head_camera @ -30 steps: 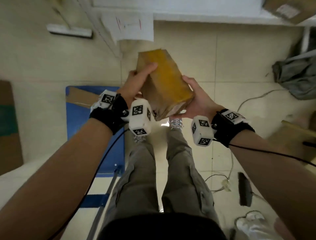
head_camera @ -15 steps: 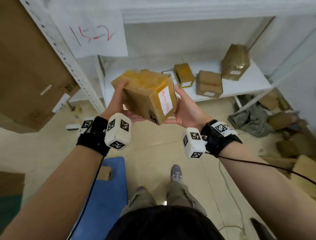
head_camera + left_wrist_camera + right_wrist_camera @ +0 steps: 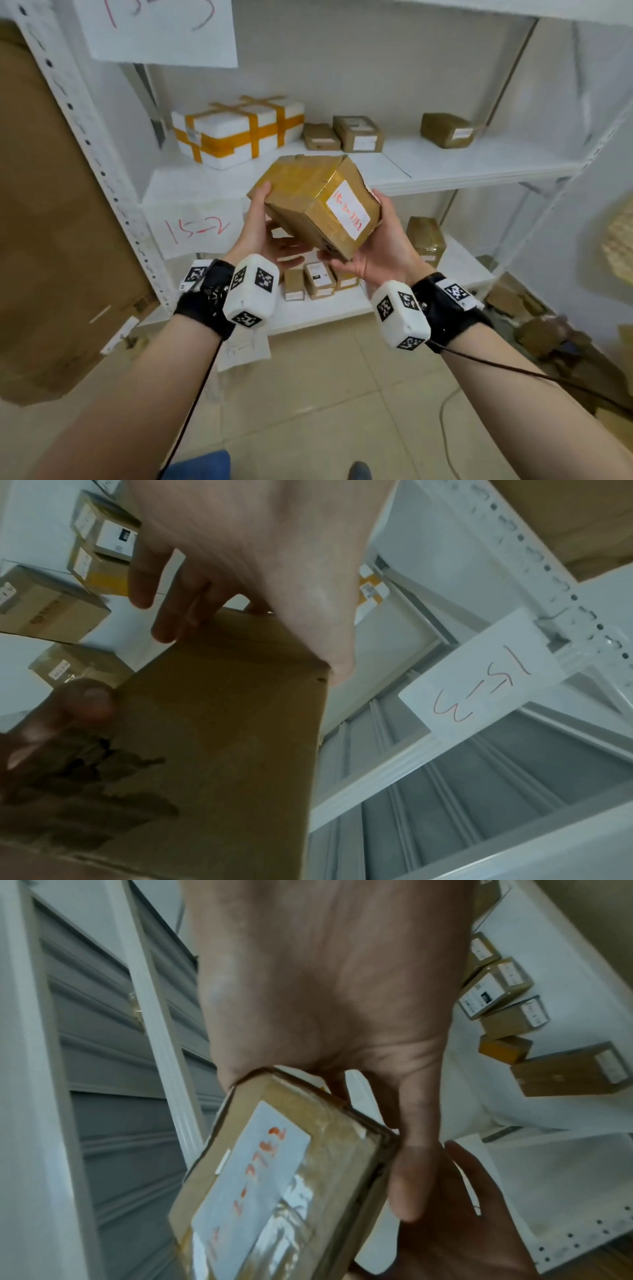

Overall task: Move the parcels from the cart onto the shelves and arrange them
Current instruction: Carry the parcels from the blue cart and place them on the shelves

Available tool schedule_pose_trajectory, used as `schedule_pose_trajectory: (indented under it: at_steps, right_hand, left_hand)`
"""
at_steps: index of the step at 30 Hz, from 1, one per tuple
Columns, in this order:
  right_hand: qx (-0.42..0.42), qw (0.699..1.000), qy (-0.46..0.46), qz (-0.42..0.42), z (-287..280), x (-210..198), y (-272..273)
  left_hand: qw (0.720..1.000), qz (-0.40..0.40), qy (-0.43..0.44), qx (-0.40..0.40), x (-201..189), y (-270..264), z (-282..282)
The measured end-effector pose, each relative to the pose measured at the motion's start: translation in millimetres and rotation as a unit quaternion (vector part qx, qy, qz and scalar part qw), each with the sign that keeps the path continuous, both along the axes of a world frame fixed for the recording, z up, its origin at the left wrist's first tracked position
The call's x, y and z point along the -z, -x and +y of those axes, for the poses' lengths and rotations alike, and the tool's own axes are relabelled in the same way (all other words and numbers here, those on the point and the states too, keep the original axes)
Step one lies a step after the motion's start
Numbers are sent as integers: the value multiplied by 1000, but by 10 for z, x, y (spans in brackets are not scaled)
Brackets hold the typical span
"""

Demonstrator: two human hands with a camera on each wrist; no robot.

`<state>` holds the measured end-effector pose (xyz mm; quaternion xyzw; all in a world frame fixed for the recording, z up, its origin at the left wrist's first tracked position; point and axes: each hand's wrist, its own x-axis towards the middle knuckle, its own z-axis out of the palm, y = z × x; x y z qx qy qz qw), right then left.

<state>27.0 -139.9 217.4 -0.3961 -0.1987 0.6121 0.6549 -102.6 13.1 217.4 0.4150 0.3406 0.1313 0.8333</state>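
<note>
head view: both forearms reached forward, each with a black wrist strap and a white marker-covered camera block. the left hand [image 3: 260, 226] gripped the left side of a brown taped parcel [image 3: 308, 198], thumb on its upper face and fingers curled beneath. the right hand [image 3: 380, 250] cupped the parcel's lower right corner, palm under it and fingers wrapped up its far side. the parcel was held tilted in the air, clear of any shelf, in front of the white shelving unit [image 3: 479, 171]. a white label [image 3: 347, 209] with red handwriting faced up and to the right on it.

left wrist view: fingers lay under the parcel's plain cardboard face. right wrist view: the label end of the parcel sat against the palm.

behind the hands, the lower shelf held a row of small labelled boxes [image 3: 318, 281] and one larger brown box [image 3: 426, 240]. a paper sign [image 3: 195, 228] reading 15-2 hung at the middle shelf's front edge. further back, on the middle shelf, stood a white foam box [image 3: 236, 132] bound with yellow tape, two small brown boxes [image 3: 342, 135] and another to the right [image 3: 448, 130].
</note>
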Motion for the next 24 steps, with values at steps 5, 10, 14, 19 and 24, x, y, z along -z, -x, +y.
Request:
schedule_pose_trajectory:
  at_steps: [5, 10, 14, 19, 24]
  right_hand:
    - [52, 998, -10, -16, -35, -133, -234]
    - [132, 990, -24, 46, -6, -18, -702]
    - [217, 973, -28, 73, 136, 32, -1230]
    - [304, 945, -37, 112, 343, -17, -1956]
    - [335, 937, -36, 98, 375, -99, -2719]
  left_hand:
    - [999, -2, -39, 27, -183, -258, 49]
    - [998, 0, -56, 22, -151, -679, 81]
    - [996, 0, -80, 33, -129, -1110, 141]
    - [987, 34, -150, 55, -296, -1789, 384]
    - [953, 83, -281, 71, -542, -2652, 567]
